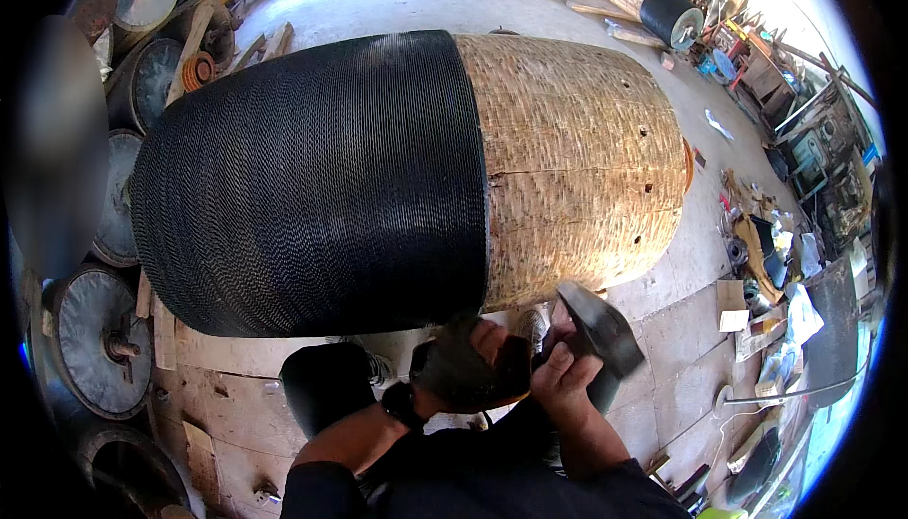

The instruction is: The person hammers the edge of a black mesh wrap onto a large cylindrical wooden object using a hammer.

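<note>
A large roller lies across the view in front of my knees. Its left part is black and finely ribbed [312, 188], and its right part is bare tan wood [567, 159] with several small dark holes. Close to the roller's near side, my right hand [565, 372] grips a broad grey metal blade [602, 332], blurred and tilted; its handle is hidden in my fingers. Beside it, my left hand [487, 341] is closed around a dark brown, glossy piece [497, 377] whose kind I cannot make out. A black wristwatch [403, 404] sits on my left wrist.
Several rollers with metal end discs [99, 341] stand along the left side. A similar half-black roller [670, 16] lies at the far right. Scraps, bags and a cardboard box [731, 306] litter the right side. Tiled floor [227, 372] runs beneath.
</note>
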The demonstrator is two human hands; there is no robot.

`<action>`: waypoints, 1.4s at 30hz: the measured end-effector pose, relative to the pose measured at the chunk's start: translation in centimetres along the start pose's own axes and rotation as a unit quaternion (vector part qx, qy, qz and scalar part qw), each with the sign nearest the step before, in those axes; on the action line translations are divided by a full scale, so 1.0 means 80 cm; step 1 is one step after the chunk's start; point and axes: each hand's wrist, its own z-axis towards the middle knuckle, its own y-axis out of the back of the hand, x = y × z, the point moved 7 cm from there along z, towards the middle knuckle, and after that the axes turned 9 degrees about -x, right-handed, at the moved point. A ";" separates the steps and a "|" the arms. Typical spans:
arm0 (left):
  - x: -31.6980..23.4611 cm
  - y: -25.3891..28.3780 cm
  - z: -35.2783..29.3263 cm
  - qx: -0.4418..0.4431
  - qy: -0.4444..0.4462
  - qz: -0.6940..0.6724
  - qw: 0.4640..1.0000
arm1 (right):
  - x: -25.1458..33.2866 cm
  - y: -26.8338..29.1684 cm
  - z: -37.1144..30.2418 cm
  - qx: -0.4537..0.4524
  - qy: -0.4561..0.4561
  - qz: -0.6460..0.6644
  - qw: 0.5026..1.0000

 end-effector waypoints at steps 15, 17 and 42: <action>0.085 0.101 0.122 -0.161 -0.118 0.266 0.943 | -0.036 -0.052 0.010 0.140 -0.131 -0.182 0.965; 0.083 0.100 0.130 -0.169 -0.123 0.269 0.940 | -0.022 -0.037 0.014 0.114 -0.141 -0.093 0.979; 0.084 0.098 0.151 -0.203 -0.128 0.352 0.905 | -0.024 -0.018 0.003 0.078 -0.062 -0.130 0.986</action>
